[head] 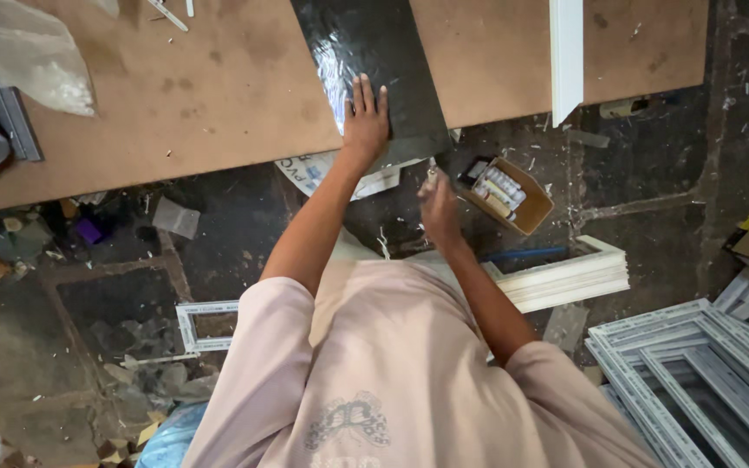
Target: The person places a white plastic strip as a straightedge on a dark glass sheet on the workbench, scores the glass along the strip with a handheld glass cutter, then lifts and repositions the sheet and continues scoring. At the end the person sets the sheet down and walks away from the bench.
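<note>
A glossy black sheet (374, 61) lies across the brown board table (201, 95), its near end hanging over the table's front edge. My left hand (364, 117) presses flat on that near end, fingers spread. My right hand (438, 208) hovers lower, below the table edge, blurred, fingers closed around a small light-coloured object (432, 172) that I cannot identify. Just right of that hand sits an open cardboard box (513, 198) holding several small tubes.
A white plastic profile (566, 52) lies on the table at the right. A clear plastic bag (32, 56) sits at the left end. On the dirty floor lie stacked white profiles (569, 277), white frames (704, 364), a small frame (205, 325) and scraps.
</note>
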